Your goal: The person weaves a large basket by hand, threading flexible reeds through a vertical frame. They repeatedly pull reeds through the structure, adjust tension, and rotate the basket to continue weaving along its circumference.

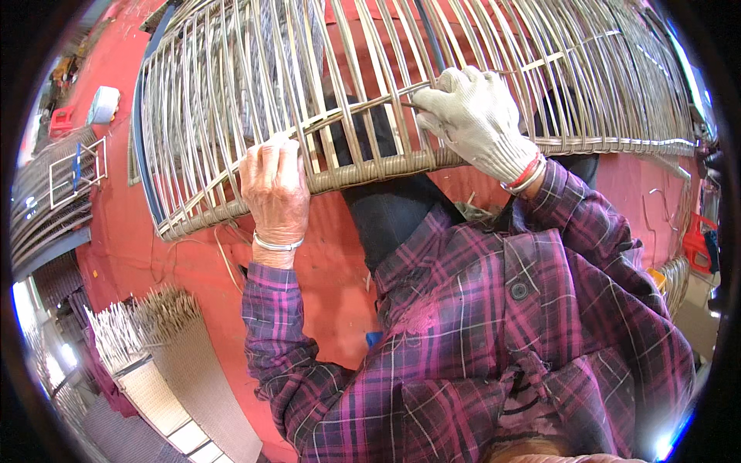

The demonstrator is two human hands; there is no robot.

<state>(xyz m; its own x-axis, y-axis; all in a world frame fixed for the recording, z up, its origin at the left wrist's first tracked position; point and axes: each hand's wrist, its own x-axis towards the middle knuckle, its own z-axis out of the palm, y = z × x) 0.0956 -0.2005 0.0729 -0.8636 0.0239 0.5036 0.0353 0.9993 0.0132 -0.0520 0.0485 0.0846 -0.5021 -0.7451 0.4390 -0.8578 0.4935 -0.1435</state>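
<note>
A wide wicker panel [370, 170] of many upright cane rods, with a thick wrapped border, spans the view before me. A thin cane strand [361, 106] runs across its rods, between my two hands. My left hand [275, 189], bare with a metal bangle, curls its fingers over the strand just above the border. My right hand [475, 116] wears a white knitted glove. Its fingers are closed on the strand farther right, over the rods; the fingertips are partly hidden.
Red sheeting [328, 309] covers the floor. At lower left stands a woven piece [197, 370] with a fringe of loose cane ends. Farther left is a white wire frame [75, 171] against stacked curved pieces. A red plastic stool [697, 243] is at the right edge.
</note>
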